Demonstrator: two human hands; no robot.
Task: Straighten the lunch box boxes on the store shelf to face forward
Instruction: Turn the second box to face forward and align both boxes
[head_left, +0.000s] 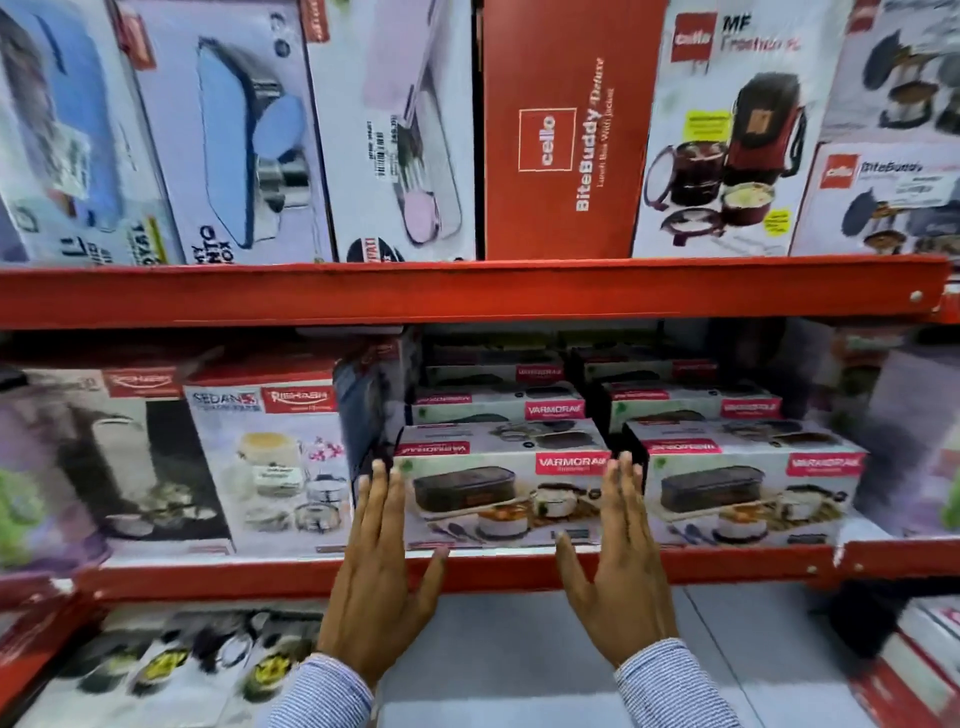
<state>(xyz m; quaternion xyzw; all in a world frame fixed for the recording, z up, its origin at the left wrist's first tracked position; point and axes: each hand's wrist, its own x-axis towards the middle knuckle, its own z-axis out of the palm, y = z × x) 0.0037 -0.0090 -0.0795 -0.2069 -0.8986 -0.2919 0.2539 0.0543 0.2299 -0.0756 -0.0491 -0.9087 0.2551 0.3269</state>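
A white lunch box box (498, 493) with a pink brand label stands at the front of the middle shelf, its picture side facing me. My left hand (382, 561) lies flat with fingers straight at the box's left end. My right hand (618, 556) lies flat at its right end, fingertips in the gap beside the neighbouring box (748, 493). Both hands bracket the box with thumbs spread over the shelf lip; neither wraps around it. More boxes of the same kind (501, 408) are stacked behind.
The red shelf rail (727, 564) runs below the boxes and another red rail (467, 291) above. A taller white and red box (270, 462) stands to the left. The upper shelf holds a red box (566, 140) turned sideways and several white boxes.
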